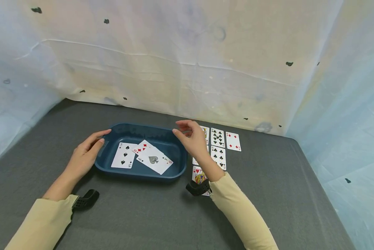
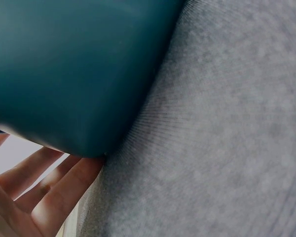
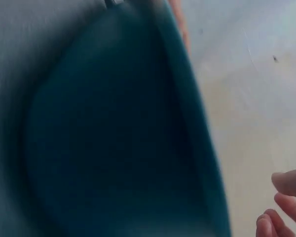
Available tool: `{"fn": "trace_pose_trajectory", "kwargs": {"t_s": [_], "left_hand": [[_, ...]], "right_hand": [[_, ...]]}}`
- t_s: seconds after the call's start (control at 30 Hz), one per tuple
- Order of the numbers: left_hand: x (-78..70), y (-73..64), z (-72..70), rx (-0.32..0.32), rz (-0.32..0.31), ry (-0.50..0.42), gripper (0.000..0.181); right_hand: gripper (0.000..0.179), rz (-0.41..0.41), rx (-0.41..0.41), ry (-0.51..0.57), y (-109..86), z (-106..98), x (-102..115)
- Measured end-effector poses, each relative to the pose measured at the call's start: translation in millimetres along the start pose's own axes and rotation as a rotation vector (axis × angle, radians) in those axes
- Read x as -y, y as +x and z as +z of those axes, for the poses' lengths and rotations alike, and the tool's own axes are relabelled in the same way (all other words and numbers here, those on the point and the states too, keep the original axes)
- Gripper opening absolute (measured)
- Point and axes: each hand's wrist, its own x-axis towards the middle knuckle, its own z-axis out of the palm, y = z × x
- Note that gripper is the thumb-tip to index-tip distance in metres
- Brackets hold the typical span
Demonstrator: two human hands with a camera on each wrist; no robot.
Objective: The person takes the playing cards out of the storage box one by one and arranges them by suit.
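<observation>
A dark blue oval tray (image 1: pixel 161 176) lies on the grey cloth. Inside it are a three of spades (image 1: pixel 123 155), an ace of spades (image 1: pixel 152 158) and a partly covered red-suit card (image 1: pixel 140 148). My left hand (image 1: pixel 84 155) holds the tray's left end, thumb at the rim; in the left wrist view its fingers (image 2: pixel 64 195) touch the outer wall. Above the right end hovers my right hand (image 1: pixel 193 140), fingers loosely bent and holding nothing. The right wrist view shows its fingertips (image 3: pixel 288 183) apart from the tray wall (image 3: pixel 113 123).
Right of the tray, playing cards lie face up in rows, partly behind my right hand: a red diamonds card (image 1: pixel 233 141), clubs cards (image 1: pixel 218 156) and a red jack (image 1: pixel 199 175). A pale curtain (image 1: pixel 174 69) hangs along the back edge and both sides.
</observation>
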Motion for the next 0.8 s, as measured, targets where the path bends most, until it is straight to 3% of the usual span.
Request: {"fn": "trace_pose_trajectory", "kwargs": {"t_s": [0.33, 0.63, 0.8], "left_hand": [[-0.3, -0.1, -0.6, -0.006, 0.01, 0.003, 0.042], [-0.2, -0.5, -0.4, -0.011, 0.015, 0.006, 0.041], [-0.1, -0.3, -0.9, -0.004, 0.01, 0.011, 0.042]], "right_hand": [[0.033, 0.072, 0.185, -0.121, -5.8, 39, 20], [0.042, 0.217, 0.332, -0.211, -4.4, 60, 17], [0.054, 0.242, 0.418, -0.303, -2.7, 67, 13]]}}
